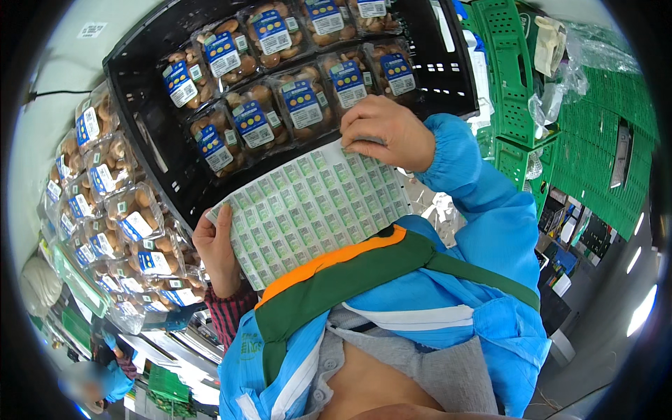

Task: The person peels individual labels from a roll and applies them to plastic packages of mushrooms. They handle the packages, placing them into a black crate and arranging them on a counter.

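Above the black crate [150, 150] of mushroom packs [302, 103], your left hand [215, 248] grips the label sheet [315, 206] by its lower edge. Your right hand [383, 133] pinches its top edge, apparently peeling one label. Next, press that label onto a pack.

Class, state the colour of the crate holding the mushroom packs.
Black, seen best in the head view: the crate holds the mushroom packs.

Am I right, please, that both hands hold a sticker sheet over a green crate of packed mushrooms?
Not quite: the head view shows the crate is black, not green; the green crates stand off to the side. The rest holds: the left hand and right hand hold the sticker sheet over the packed mushrooms.
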Motion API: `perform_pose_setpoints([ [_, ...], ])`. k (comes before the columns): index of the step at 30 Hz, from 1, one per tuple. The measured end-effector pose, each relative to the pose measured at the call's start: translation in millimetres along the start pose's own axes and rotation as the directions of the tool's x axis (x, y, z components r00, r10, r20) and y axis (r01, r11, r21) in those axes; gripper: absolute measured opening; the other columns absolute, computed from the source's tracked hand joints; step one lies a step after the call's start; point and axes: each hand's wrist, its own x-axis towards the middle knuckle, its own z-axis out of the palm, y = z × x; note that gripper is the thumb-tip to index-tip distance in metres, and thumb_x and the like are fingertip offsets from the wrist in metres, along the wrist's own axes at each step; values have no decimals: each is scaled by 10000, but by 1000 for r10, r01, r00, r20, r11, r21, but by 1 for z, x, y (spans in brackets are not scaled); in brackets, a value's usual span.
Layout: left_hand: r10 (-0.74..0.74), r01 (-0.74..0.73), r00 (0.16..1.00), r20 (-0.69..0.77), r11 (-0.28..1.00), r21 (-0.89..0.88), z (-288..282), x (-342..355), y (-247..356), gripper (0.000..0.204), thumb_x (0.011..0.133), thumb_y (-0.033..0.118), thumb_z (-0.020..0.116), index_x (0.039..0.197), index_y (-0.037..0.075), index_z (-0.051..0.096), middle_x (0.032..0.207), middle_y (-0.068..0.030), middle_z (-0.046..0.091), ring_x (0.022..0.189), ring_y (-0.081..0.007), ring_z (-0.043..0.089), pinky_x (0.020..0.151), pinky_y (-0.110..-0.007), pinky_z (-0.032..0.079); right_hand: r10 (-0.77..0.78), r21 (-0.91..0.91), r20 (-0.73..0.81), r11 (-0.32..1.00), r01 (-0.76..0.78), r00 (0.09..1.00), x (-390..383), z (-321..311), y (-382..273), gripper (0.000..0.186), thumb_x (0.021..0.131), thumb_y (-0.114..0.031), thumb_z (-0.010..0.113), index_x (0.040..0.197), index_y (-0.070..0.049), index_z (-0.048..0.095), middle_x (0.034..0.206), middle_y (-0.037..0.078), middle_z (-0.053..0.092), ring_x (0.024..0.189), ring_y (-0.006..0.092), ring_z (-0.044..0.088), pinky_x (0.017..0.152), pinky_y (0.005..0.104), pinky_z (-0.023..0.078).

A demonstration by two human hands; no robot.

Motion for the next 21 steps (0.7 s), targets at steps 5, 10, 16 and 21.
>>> perform_pose_setpoints([
  [5, 3, -3, 1000, -23, 1000, -15, 1, -5, -6, 173, 924, 155, 611, 935, -15, 644, 782, -27, 667, 619, -29, 564, 549, -161, 429, 488, 581, -306, 776, -246, 818, -4, -15, 42, 110, 873, -86, 626, 957, -17, 639, 895, 29, 625, 792, 98, 553, 735, 239, 465],
  [10, 16, -16, 1000, 10, 1000, 5, 4, -5, -5, 173, 923, 155, 613, 929, -15, 641, 774, -25, 663, 611, -29, 559, 542, -162, 424, 686, 351, -441, 725, -593, 578, -14, -28, 179, 251, 811, -207, 715, 963, -9, 698, 885, 82, 678, 803, 157, 617, 739, 294, 503],
  [16, -7, 7, 1000, -24, 1000, -20, 6, -13, -7, 164, 922, 146, 613, 913, -16, 636, 754, -13, 649, 610, -29, 549, 545, -164, 418, 683, -14, -443, 642, -766, 580, 5, -22, 219, 259, 756, -281, 749, 920, -81, 730, 907, 114, 701, 814, 252, 668, 771, 367, 527],
  [21, 24, -24, 999, -42, 1000, -11, 0, -14, -13, 157, 915, 145, 627, 905, -11, 641, 753, -2, 645, 611, -17, 528, 547, -161, 411, 646, -211, -440, 601, -771, 624, 11, -30, 201, 302, 786, -273, 736, 991, -59, 680, 921, 118, 690, 847, 248, 670, 756, 371, 531],
])
